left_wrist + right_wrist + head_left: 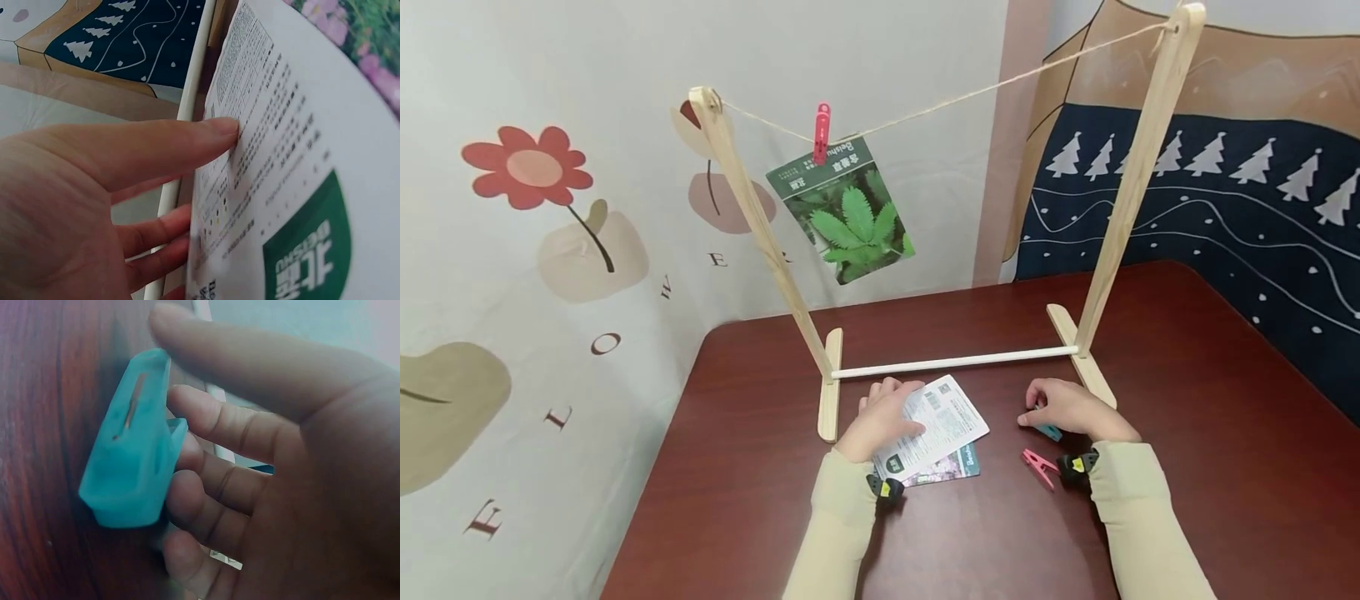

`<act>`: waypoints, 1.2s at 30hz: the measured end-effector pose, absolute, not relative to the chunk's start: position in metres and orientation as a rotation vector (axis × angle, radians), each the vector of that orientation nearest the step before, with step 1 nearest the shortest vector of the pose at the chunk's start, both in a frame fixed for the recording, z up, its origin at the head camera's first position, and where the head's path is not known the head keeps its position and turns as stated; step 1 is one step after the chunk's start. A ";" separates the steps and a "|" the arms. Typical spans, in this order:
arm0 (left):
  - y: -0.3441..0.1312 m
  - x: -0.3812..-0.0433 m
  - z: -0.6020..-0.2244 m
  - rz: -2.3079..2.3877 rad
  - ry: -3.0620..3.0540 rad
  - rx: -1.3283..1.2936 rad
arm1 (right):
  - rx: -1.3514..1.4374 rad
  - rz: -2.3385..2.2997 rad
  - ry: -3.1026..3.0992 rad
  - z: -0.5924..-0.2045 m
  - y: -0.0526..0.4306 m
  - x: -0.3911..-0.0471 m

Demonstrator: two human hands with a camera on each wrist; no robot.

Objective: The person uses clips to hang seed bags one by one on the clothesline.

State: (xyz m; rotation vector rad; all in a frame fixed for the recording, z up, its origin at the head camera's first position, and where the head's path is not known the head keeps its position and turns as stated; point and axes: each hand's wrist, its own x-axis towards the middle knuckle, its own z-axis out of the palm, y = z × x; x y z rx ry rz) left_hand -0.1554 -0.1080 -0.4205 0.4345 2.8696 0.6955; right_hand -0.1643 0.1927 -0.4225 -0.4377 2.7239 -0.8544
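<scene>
My left hand (883,421) grips a seed packet (951,417), white printed back facing up, thumb on its face and fingers behind its edge, as the left wrist view shows. A second packet (966,461) with pink flowers lies partly under it. My right hand (1067,406) holds a teal clothespin (131,444) at the table, fingertips along its side and thumb at its top end. Beside that wrist lies a pink clothespin (1040,467). A green-leaf seed packet (850,212) hangs tilted from the twine (962,102), clipped by a pink-red clothespin (822,133).
Behind the hands stands a wooden frame with a left post (767,242), a right post (1138,175) and a white crossbar (955,363) low between them. The dark red table (730,500) meets a patterned wall cloth (647,100) at the back.
</scene>
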 end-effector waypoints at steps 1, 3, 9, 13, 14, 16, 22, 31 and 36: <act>-0.107 -0.155 -0.421 0.704 2.868 0.448 | -0.429 -0.847 2.728 -0.423 0.193 -0.164; -0.106 -0.155 -0.421 0.707 2.872 0.466 | -0.426 -0.840 2.731 -0.424 0.194 -0.163; -0.104 -0.155 -0.420 0.719 2.887 0.466 | -0.433 -0.836 2.738 -0.422 0.192 -0.162; -0.104 -0.156 -0.420 0.694 2.897 0.449 | -0.419 -0.816 2.749 -0.422 0.190 -0.162; -0.103 -0.156 -0.420 0.688 2.901 0.443 | -0.417 -0.816 2.752 -0.423 0.190 -0.162; -0.102 -0.156 -0.420 0.669 2.910 0.425 | -0.416 -0.823 2.756 -0.424 0.192 -0.164; -0.103 -0.158 -0.420 0.703 2.907 0.370 | -0.447 -0.909 2.750 -0.427 0.198 -0.166; -0.113 -0.160 -0.414 0.948 2.840 0.325 | -0.455 -1.035 2.729 -0.433 0.205 -0.172; -0.115 -0.163 -0.414 1.070 2.723 0.349 | -0.323 -1.129 2.678 -0.431 0.206 -0.172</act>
